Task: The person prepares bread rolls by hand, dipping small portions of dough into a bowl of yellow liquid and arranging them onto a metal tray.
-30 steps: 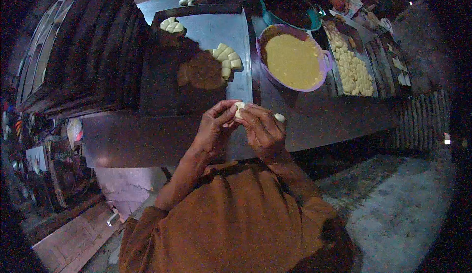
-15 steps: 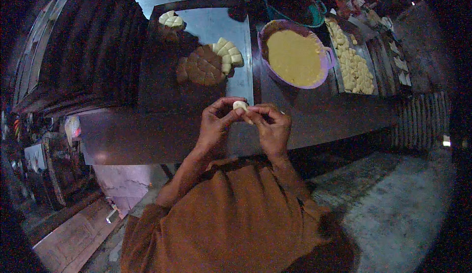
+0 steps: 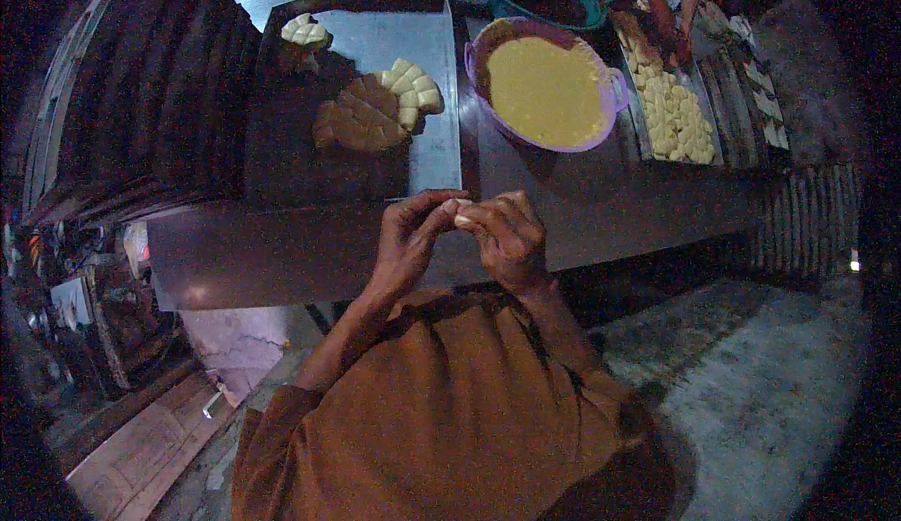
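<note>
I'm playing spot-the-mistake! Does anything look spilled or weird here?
I see no spill around the basin. One odd thing: the dough cluster on the tray looks brown on its left and pale on its right, probably just because shadow covers the left part.

- No legible text, labels, numbers or signs.
- Landmark, purple oval plastic basin (image 3: 615,96): no lettering readable.
- Left of basin, blue-grey rectangular metal tray (image 3: 436,145): likewise.
- Far below-left of basin, flat brownish-pink panel (image 3: 141,446): nothing readable.
</note>
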A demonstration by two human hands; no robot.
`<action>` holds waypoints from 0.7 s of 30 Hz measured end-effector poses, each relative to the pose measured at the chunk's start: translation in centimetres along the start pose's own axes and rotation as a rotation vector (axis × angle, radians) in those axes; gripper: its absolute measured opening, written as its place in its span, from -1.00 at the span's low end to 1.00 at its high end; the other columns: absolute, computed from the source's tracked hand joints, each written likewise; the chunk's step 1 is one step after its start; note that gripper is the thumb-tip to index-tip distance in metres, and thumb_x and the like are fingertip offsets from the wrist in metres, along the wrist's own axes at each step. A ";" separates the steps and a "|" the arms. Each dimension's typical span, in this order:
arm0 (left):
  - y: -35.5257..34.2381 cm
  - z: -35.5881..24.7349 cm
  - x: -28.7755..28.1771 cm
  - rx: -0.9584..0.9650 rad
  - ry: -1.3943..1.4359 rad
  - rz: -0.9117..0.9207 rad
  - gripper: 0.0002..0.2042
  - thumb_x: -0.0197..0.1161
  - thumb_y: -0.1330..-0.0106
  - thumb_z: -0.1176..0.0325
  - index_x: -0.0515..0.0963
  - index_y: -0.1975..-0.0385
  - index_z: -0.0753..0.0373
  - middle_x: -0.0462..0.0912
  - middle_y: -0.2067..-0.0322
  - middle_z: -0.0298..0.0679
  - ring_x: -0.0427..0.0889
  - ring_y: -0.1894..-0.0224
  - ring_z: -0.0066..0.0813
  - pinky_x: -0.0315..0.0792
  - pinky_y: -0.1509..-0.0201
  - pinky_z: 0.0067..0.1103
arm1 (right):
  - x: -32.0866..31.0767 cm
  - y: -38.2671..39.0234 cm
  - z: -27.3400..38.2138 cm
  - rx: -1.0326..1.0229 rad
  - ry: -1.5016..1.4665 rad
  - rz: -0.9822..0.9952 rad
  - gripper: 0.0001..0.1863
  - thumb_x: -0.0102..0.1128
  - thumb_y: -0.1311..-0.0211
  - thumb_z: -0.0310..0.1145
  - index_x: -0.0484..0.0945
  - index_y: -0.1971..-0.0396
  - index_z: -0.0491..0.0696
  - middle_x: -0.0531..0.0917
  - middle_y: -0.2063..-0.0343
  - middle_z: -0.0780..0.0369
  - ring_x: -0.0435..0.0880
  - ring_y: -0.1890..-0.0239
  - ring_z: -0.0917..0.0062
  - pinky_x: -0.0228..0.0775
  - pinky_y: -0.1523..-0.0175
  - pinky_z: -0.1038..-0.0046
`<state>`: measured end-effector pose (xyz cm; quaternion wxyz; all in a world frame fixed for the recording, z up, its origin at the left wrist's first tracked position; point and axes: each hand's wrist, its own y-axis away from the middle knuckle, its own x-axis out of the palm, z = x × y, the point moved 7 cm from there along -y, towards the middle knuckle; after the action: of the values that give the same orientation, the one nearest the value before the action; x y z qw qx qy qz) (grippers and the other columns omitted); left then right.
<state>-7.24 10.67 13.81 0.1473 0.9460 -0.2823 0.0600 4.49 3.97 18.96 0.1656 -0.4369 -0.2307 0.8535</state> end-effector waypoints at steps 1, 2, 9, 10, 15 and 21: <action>0.2 0.2 0.2 0.002 0.028 -0.010 -0.77 0.19 -0.33 0.34 0.59 0.14 0.35 0.66 0.24 -0.26 0.60 0.16 -0.52 0.47 0.05 -0.58 | -0.1 0.3 -0.6 0.090 -0.038 -0.018 -0.72 0.42 0.09 -0.45 0.65 0.28 0.00 0.65 0.31 0.26 0.60 0.30 0.42 0.46 0.14 0.42; 0.2 0.2 0.6 0.013 0.032 -0.006 -0.77 0.21 -0.32 0.34 0.59 0.15 0.35 0.66 0.25 -0.26 0.59 0.16 -0.52 0.47 0.05 -0.58 | -0.2 0.5 -1.1 0.179 -0.076 -0.036 -0.72 0.42 0.08 -0.43 0.64 0.27 0.00 0.65 0.32 0.26 0.60 0.32 0.42 0.46 0.16 0.42; 0.0 1.4 3.0 0.000 -0.042 0.085 -0.76 0.32 -0.21 0.31 0.59 0.23 0.34 0.65 0.27 -0.27 0.58 0.19 -0.51 0.46 0.05 -0.55 | -0.5 1.7 -5.0 0.330 -0.168 0.053 -0.86 0.37 -0.01 -0.45 0.69 0.37 -0.06 0.66 0.30 0.20 0.64 0.29 0.46 0.50 0.19 0.47; -0.3 2.1 3.6 -0.038 -0.027 0.120 -0.76 0.33 -0.20 0.31 0.59 0.23 0.33 0.65 0.27 -0.27 0.59 0.20 -0.51 0.46 0.05 -0.55 | -0.5 2.3 -5.8 0.381 -0.208 0.097 -0.89 0.36 -0.03 -0.45 0.69 0.38 -0.06 0.65 0.28 0.20 0.64 0.27 0.45 0.50 0.17 0.48; 1.2 4.4 5.9 -0.186 -0.084 0.051 -0.80 0.30 -0.23 0.32 0.58 0.29 0.33 0.63 0.21 -0.25 0.57 0.14 -0.48 0.47 0.03 -0.51 | 0.0 8.0 -9.3 0.567 -0.384 0.245 -0.91 0.30 -0.11 -0.43 0.70 0.38 -0.08 0.65 0.25 0.18 0.63 0.20 0.46 0.48 0.09 0.48; 0.9 9.2 7.8 -0.272 -0.032 0.084 -0.73 0.21 -0.27 0.44 0.43 0.05 0.25 0.60 0.19 -0.23 0.54 0.06 -0.44 0.45 -0.03 -0.46 | 0.0 13.2 -11.1 0.787 -0.559 0.264 -0.90 0.31 -0.11 -0.44 0.69 0.37 -0.10 0.66 0.26 0.18 0.62 0.17 0.49 0.47 0.08 0.48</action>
<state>-0.96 3.05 6.78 0.2670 0.9055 -0.3296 0.0121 12.53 -4.38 6.17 0.1405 -0.1215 0.1304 0.9739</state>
